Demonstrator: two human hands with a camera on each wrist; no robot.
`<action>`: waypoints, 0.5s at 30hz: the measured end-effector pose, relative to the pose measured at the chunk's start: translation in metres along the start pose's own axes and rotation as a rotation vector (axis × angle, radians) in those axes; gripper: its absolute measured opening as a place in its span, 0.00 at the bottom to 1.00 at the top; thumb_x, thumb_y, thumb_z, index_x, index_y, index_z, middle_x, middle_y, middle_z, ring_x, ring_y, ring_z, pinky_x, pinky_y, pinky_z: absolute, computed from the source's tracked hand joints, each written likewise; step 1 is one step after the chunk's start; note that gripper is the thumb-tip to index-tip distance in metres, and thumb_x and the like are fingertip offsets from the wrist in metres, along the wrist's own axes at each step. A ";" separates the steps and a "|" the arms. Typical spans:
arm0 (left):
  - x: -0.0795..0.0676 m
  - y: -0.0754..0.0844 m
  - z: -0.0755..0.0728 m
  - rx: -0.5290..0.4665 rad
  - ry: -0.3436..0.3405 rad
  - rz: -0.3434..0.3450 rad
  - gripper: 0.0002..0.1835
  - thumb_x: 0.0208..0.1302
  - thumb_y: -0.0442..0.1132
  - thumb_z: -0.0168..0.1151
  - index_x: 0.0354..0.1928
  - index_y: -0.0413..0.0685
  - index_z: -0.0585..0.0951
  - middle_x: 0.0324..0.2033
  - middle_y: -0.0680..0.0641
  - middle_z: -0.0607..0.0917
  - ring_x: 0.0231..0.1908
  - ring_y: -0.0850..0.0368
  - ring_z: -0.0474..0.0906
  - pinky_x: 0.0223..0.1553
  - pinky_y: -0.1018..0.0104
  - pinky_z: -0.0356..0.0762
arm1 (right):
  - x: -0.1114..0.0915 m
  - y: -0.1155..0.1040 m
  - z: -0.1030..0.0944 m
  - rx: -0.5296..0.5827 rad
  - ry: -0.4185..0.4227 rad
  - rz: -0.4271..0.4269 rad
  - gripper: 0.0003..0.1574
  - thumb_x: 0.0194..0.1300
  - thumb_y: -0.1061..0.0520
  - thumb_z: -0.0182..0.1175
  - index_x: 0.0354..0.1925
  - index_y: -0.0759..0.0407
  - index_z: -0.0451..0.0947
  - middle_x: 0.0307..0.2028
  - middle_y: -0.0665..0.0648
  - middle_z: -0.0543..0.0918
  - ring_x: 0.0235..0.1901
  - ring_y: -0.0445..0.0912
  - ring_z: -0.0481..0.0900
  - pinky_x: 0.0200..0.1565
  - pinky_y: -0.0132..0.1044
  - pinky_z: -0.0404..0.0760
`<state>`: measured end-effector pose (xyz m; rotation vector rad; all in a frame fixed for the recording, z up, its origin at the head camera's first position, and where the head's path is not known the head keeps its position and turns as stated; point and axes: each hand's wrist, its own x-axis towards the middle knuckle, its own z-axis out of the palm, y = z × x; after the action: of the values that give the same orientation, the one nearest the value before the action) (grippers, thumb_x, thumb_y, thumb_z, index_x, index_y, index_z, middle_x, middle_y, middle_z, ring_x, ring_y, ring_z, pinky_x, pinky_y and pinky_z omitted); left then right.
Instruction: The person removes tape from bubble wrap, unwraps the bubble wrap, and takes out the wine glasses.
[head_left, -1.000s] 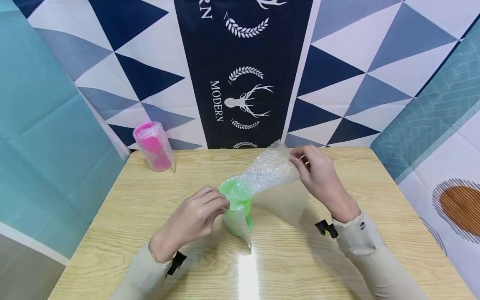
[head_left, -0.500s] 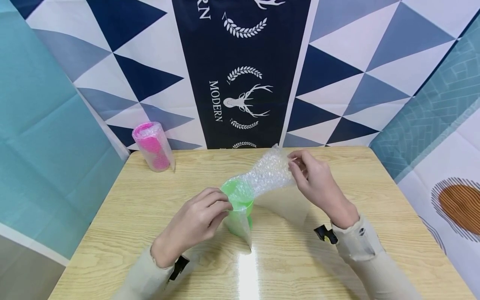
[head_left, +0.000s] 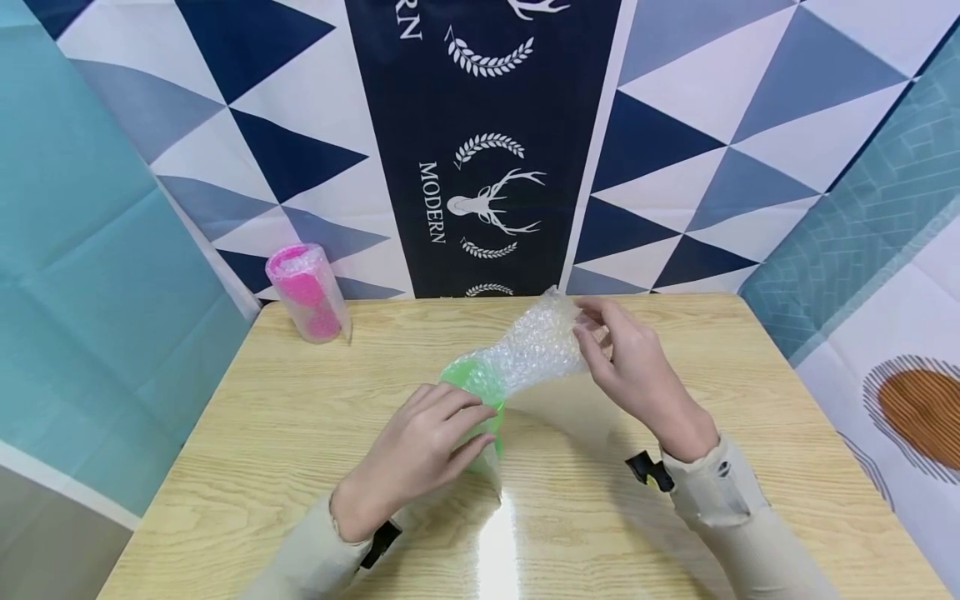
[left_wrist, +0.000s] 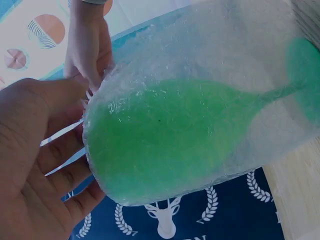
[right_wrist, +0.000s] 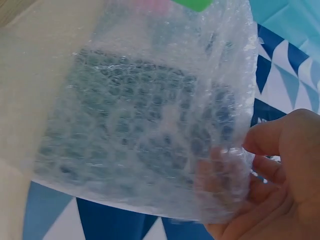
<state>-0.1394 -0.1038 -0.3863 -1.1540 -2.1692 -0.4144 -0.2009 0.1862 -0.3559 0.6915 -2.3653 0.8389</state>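
A green goblet (left_wrist: 165, 130) with a stem and round foot stands on the table, with bubble wrap (head_left: 536, 342) around it. The wrap's loose end stretches away to the right. My left hand (head_left: 427, 446) reaches across the goblet's front, fingers spread and relaxed, fingertips right at the wrapped rim. It hides part of the bowl in the head view. With thumb and fingers, my right hand (head_left: 637, 367) pinches the edge of the loose end. Its fingers (right_wrist: 217, 175) show through the film in the right wrist view.
A pink cup (head_left: 306, 292) rolled in bubble wrap stands at the back left of the wooden table (head_left: 300, 417). Patterned cloth (head_left: 487, 125) hangs right behind the table's far edge. Teal cloth (head_left: 90, 250) covers the left side.
My left hand has moved right across the goblet's front and covers more of it. My right hand has lowered the wrap's loose end slightly. The pink cup stays put.
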 end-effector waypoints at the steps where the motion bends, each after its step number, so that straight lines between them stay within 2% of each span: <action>1: 0.000 0.001 0.001 0.006 -0.004 -0.005 0.12 0.63 0.43 0.73 0.47 0.49 0.87 0.43 0.53 0.87 0.43 0.58 0.82 0.42 0.66 0.81 | 0.000 -0.002 -0.001 -0.006 0.005 -0.005 0.21 0.71 0.66 0.61 0.60 0.70 0.74 0.49 0.64 0.85 0.45 0.54 0.85 0.40 0.49 0.88; 5: -0.001 0.002 0.002 -0.006 -0.013 -0.023 0.09 0.63 0.39 0.73 0.45 0.49 0.87 0.41 0.54 0.87 0.41 0.58 0.82 0.40 0.68 0.80 | 0.003 -0.011 -0.007 -0.027 0.072 -0.071 0.26 0.68 0.66 0.65 0.62 0.68 0.74 0.58 0.66 0.80 0.59 0.59 0.77 0.55 0.53 0.82; 8: 0.000 0.001 0.002 -0.025 -0.021 -0.027 0.09 0.64 0.39 0.73 0.45 0.49 0.88 0.42 0.54 0.87 0.41 0.58 0.83 0.40 0.68 0.81 | 0.006 -0.021 -0.010 -0.021 0.152 -0.201 0.25 0.64 0.66 0.66 0.59 0.69 0.77 0.57 0.68 0.80 0.62 0.63 0.74 0.66 0.55 0.74; 10: 0.001 0.001 0.002 -0.036 -0.025 -0.026 0.09 0.65 0.39 0.72 0.46 0.49 0.88 0.42 0.54 0.87 0.41 0.58 0.83 0.40 0.68 0.82 | 0.008 -0.028 -0.009 -0.018 0.171 -0.303 0.23 0.64 0.65 0.66 0.57 0.71 0.79 0.55 0.69 0.81 0.63 0.65 0.73 0.70 0.55 0.70; 13: 0.001 0.000 0.002 -0.043 -0.029 -0.027 0.09 0.64 0.39 0.73 0.46 0.48 0.88 0.42 0.54 0.87 0.41 0.59 0.83 0.40 0.68 0.82 | 0.008 -0.037 -0.004 -0.030 0.122 -0.425 0.23 0.64 0.62 0.67 0.56 0.71 0.79 0.54 0.69 0.82 0.63 0.67 0.74 0.73 0.54 0.68; 15: 0.001 0.000 0.002 -0.042 -0.031 -0.026 0.09 0.64 0.39 0.73 0.46 0.49 0.88 0.42 0.54 0.87 0.41 0.59 0.83 0.41 0.68 0.82 | 0.006 -0.042 0.001 -0.049 0.057 -0.463 0.24 0.63 0.60 0.69 0.56 0.68 0.80 0.55 0.67 0.83 0.63 0.65 0.75 0.73 0.53 0.70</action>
<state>-0.1411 -0.1017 -0.3872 -1.1634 -2.2140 -0.4581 -0.1802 0.1555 -0.3360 1.1203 -2.0438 0.5847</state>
